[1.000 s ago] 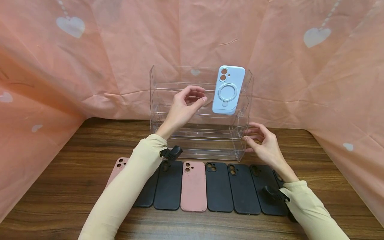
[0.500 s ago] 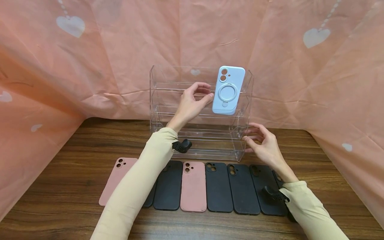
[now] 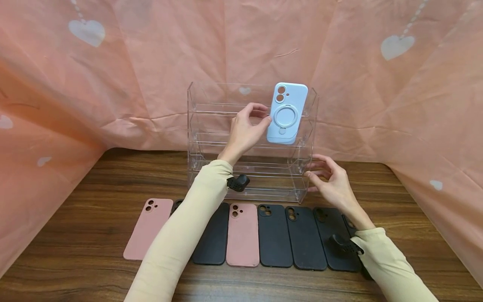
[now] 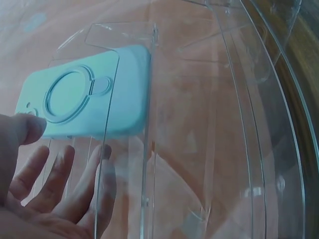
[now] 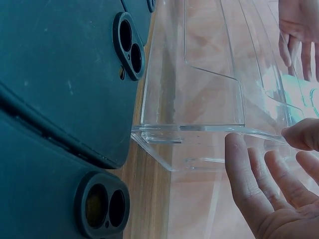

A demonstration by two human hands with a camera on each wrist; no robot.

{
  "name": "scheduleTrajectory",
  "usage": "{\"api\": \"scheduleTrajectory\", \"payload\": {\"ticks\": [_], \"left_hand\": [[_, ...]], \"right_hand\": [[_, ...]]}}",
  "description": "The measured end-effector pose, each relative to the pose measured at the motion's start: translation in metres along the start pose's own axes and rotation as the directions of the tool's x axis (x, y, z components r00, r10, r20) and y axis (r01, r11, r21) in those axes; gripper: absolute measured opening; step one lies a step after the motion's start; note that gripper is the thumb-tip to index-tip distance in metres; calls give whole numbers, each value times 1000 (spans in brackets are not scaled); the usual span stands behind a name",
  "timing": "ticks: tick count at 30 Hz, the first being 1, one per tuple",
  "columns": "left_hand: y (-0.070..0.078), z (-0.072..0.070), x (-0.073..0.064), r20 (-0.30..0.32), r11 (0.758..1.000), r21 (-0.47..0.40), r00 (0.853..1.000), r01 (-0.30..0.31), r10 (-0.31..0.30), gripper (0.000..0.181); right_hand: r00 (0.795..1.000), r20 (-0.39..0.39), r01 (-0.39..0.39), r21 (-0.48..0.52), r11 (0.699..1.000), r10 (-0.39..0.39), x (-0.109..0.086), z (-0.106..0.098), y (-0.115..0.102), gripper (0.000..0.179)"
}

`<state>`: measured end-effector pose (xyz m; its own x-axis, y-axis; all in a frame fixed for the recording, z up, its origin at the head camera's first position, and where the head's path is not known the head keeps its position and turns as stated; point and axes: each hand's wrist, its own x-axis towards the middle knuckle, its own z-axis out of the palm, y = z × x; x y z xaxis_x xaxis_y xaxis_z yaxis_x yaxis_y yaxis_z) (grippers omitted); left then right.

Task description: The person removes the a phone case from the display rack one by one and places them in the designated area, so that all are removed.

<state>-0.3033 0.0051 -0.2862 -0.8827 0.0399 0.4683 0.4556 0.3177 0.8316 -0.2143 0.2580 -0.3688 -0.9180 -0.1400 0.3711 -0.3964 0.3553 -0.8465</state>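
Note:
A light blue phone case [image 3: 287,113] with a ring on its back leans in an upper tier of a clear acrylic display rack [image 3: 260,193]. My left hand [image 3: 246,126] is at the case's left edge, thumb tip overlapping that edge. In the left wrist view, the fingers of my left hand [image 4: 65,194] spread just below the case [image 4: 75,94], behind the rack's clear panel. Low on the rack's right side, my right hand [image 3: 333,182] touches the side panel with its fingertips. The right wrist view shows the thumb and fingertips of my right hand [image 5: 279,194] along the panel's edge.
A row of phone cases lies on the wooden table [image 3: 75,235] before the rack: a pink case [image 3: 243,241], another pink case [image 3: 149,230] at the left end, and several black cases [image 3: 275,243]. My left sleeve covers part of the row. A pink curtain [image 3: 151,63] hangs behind.
My left hand has moved right, from the rack's middle to the light blue case's left edge. The right hand and the rack have stayed where they were.

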Motion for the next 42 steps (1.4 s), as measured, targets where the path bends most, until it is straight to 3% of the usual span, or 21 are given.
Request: {"api": "scheduleTrajectory", "payload": {"ticks": [8, 13, 21, 31, 37, 42], "left_hand": [[2, 11, 1, -61, 1000, 20, 998, 25, -24, 25], [3, 15, 0, -82, 999, 46, 997, 3, 1, 23], [1, 14, 0, -56, 999, -9, 997, -50, 49, 24], [-3, 8, -1, -48, 994, 49, 994, -96, 98, 21], [-3, 5, 0, -75, 986, -77, 987, -150, 144, 21], [-2, 4, 3, -117, 953, -217, 975, -209, 188, 23]], "right_hand": [[1000, -4, -11, 1, 1000, 11, 0, 0, 1, 51], [1000, -3, -26, 7, 1000, 26, 0, 1, 1, 51], [1000, 4, -18, 13, 1000, 18, 0, 0, 1, 52], [1000, 4, 2, 3, 1000, -2, 1, 1, 3, 52], [1000, 6, -2, 3, 1000, 2, 2, 1, 3, 51], [1000, 2, -4, 2, 1000, 4, 3, 0, 3, 52]]}}
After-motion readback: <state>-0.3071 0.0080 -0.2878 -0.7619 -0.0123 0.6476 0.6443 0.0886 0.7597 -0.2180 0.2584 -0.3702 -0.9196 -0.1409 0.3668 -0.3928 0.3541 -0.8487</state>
